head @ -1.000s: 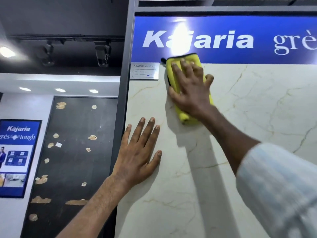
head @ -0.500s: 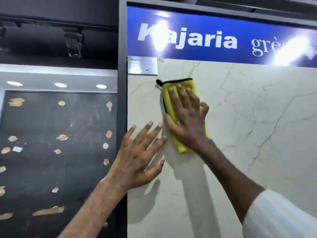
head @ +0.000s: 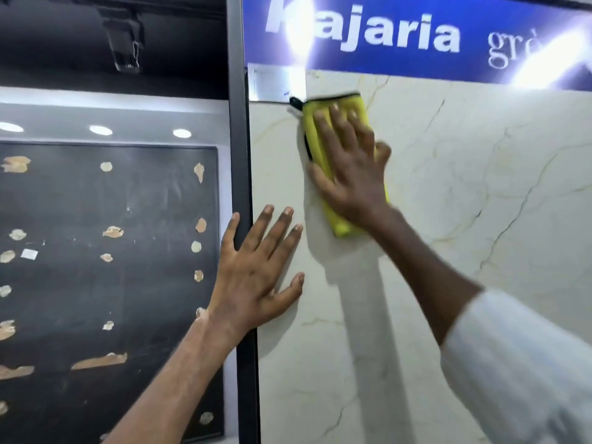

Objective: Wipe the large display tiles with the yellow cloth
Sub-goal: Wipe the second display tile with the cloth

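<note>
A large cream marble-look display tile (head: pixel 464 219) stands upright in a dark frame and fills the right of the view. My right hand (head: pixel 349 168) presses a folded yellow cloth (head: pixel 323 129) flat against the tile's upper left part, fingers straight and pointing up. The cloth has a black edge and shows above and below the hand. My left hand (head: pixel 256 270) rests flat on the tile's left edge, fingers spread, with the little finger over the dark frame (head: pixel 240 155).
A blue brand sign (head: pixel 400 36) runs along the tile's top, with a small label plate (head: pixel 272 83) under its left end. Left of the frame hangs a black panel (head: pixel 105 283) with several tan patches. A track light (head: pixel 125 43) hangs from the dark ceiling.
My right hand slid the cloth down from the sign's edge and then back up toward the label plate. My left hand shifted left to the tile's edge, onto the frame.
</note>
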